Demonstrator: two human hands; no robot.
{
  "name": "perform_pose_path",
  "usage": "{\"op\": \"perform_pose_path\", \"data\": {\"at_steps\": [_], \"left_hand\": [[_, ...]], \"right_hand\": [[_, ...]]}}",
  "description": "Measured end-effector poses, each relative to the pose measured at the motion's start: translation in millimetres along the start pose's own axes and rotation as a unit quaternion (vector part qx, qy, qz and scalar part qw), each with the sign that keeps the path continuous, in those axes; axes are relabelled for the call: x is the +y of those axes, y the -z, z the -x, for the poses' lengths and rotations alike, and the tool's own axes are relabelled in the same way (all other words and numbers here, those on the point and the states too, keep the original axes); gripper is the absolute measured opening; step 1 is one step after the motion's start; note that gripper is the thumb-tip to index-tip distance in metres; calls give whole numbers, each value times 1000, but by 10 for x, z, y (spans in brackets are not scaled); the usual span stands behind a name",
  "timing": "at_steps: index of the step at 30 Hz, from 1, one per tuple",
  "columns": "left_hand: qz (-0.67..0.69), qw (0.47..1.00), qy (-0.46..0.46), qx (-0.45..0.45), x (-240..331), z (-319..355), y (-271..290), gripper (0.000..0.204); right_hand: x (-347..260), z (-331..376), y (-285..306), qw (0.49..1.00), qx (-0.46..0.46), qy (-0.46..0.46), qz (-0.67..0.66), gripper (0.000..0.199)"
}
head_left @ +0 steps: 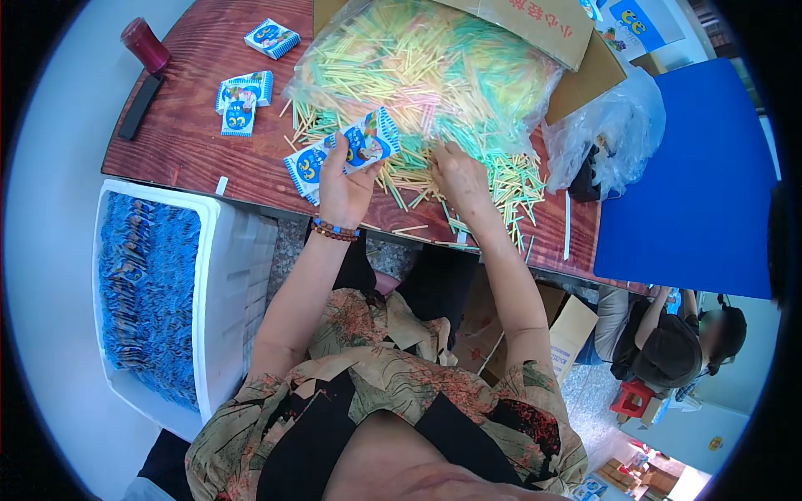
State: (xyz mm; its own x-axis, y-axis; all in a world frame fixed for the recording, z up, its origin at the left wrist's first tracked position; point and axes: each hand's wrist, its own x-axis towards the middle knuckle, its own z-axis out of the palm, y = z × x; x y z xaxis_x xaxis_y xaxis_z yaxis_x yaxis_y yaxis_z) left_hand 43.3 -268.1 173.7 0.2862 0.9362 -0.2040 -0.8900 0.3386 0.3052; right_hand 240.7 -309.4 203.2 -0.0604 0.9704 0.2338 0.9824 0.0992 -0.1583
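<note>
The left hand has its fingers closed on blue-and-white packets, held over the near left edge of the stick heap. The right hand curls its fingers at the heap's near side; whether they pinch any sticks cannot be told. Loose sticks along the table edge could roll off if that hand sweeps nearer, and too tight a squeeze might crease the packets. These carry printed lettering; the carton beyond the heap bears red characters.
</note>
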Motion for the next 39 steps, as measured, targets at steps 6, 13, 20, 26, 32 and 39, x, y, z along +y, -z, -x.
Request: {"op": "perform_pose_path", "data": {"at_steps": [6,13,20,26,32,39], "left_hand": [[8,1000,6,4,155,5,39,27],[24,1000,19,2,226,54,66,30],[22,1000,-9,8,459,163,-24,30],[22,999,-40,3,673,207,55,31],[57,996,-62,2,875,188,225,35],[68,995,-72,-4,1081,201,255,39]], "right_hand": [[-75,-65,172,986,22,14,-166,8],[-743,-399,623,701,166,-132,-681,2],[-1367,-587,346,681,186,-96,-702,5],[-1648,-662,224,731,188,-89,-649,4],[-1816,-753,47,845,229,-4,-483,3],[-2075,-845,-67,734,182,-63,-652,5]]}}
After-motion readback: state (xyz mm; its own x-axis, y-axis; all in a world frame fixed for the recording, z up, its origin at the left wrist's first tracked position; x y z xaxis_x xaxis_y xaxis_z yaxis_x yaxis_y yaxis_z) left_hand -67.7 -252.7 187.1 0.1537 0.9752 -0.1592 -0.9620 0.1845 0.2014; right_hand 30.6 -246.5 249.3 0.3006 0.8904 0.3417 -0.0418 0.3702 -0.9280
